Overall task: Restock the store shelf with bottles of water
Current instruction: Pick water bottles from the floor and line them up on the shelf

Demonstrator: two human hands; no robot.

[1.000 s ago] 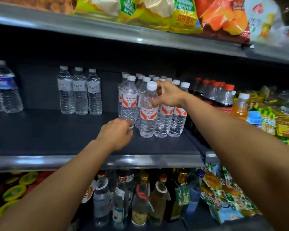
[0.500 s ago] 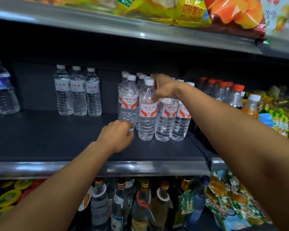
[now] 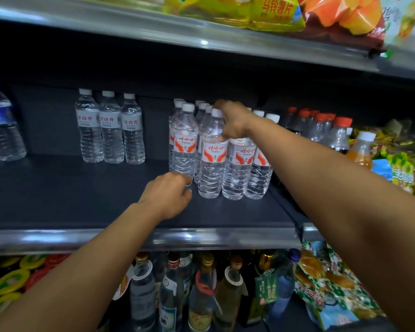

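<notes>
Fingers of the right hand curl over the shoulder of a front-row water bottle, thumb against its neck, the arm stretched across from the right; the left hand, loosely curled and holding nothing that shows, rests low at the base of the leftmost bottle in the red-labelled cluster on the dark shelf; since a second ago the gripped bottle has gone back into line with its row, while the left hand has stayed put.
</notes>
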